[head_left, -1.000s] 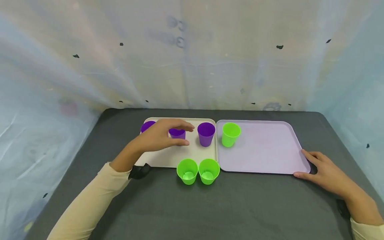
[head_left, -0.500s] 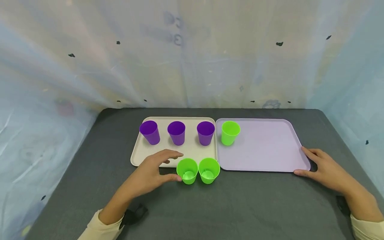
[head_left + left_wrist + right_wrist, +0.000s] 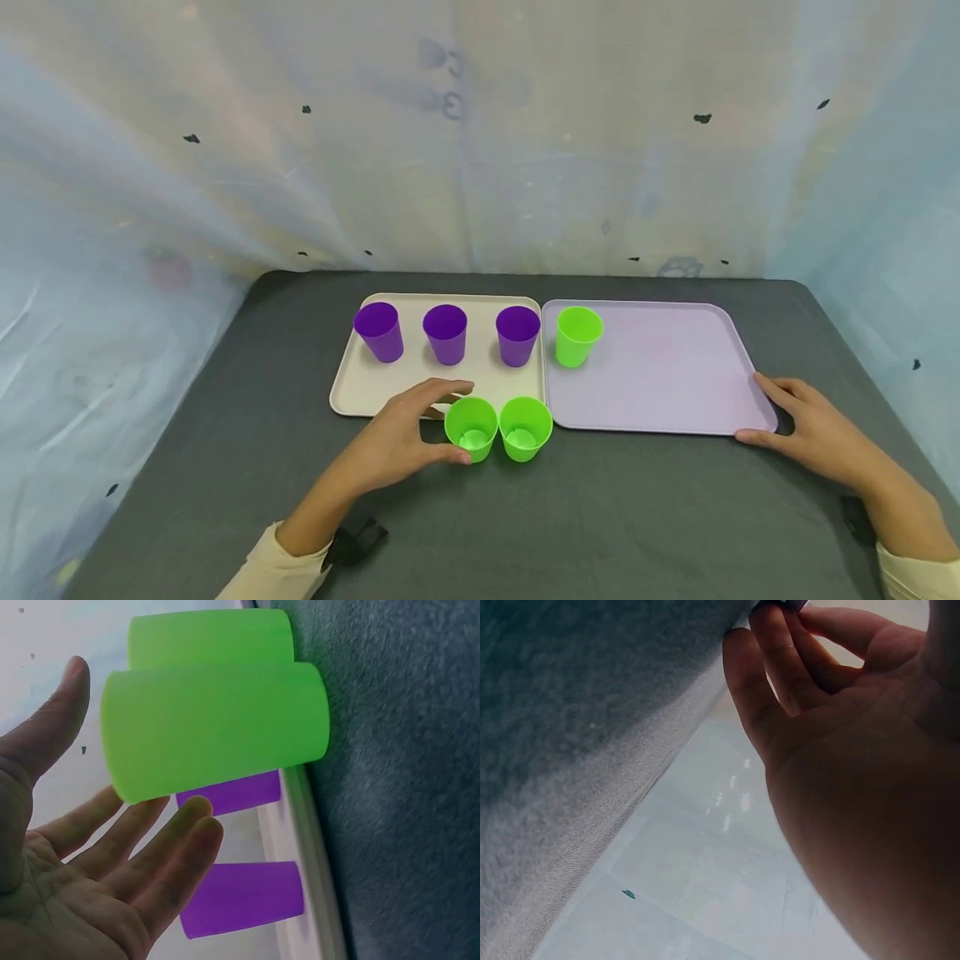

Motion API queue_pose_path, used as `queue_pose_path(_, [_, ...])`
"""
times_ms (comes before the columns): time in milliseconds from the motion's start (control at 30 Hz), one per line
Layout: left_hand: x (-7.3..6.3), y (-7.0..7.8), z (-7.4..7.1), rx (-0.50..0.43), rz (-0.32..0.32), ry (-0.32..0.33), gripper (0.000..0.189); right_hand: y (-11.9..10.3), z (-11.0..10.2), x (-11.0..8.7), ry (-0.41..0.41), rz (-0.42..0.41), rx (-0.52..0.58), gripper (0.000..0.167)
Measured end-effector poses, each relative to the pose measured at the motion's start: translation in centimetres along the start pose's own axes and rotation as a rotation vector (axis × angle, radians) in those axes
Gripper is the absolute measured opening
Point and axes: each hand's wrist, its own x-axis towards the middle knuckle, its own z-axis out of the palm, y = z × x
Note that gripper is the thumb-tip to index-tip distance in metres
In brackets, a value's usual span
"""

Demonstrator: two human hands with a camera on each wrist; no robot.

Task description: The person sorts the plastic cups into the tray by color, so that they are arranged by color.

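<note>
My left hand (image 3: 401, 437) is at the left green cup (image 3: 471, 429), its thumb at the near side and its fingers at the far side. In the left wrist view the fingers (image 3: 165, 855) are spread beside the green cup (image 3: 217, 731), with a gap at the thumb. A second green cup (image 3: 526, 429) stands right next to it. My right hand (image 3: 817, 433) rests at the near right corner of the lilac tray (image 3: 660, 367), thumb and index finger touching its edges. In the right wrist view, my right hand (image 3: 840, 742) mostly hides the tray.
Three purple cups, left (image 3: 381, 333), middle (image 3: 447, 335) and right (image 3: 517, 337), stand in a row on the cream tray (image 3: 397, 392). Another green cup (image 3: 577, 337) stands on the lilac tray's left end. Plastic sheeting (image 3: 525, 167) hangs behind the dark table (image 3: 600, 517).
My left hand has moved back from above the cream tray toward me, then right to the left green cup. The right hand has stayed at the lilac tray's corner. The cups have not moved.
</note>
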Motion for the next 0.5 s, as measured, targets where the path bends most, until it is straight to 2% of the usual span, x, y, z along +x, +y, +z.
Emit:
queue_pose_path(167, [0.21,-0.24,0.54,0.02,0.009,-0.032,0.078,0.11,0.03,-0.07,-0.024,0.019,-0.014,0.104])
queue_pose_path(333, [0.14,-0.33,0.79,0.031,-0.017,-0.036,0.072,0.08,0.07,-0.04,-0.026,0.025,-0.015,0.104])
queue_pose_path(500, [0.05,-0.29,0.71,0.039,-0.046,-0.035,0.077,0.01,0.03,0.15,-0.016,0.018,-0.016,0.104])
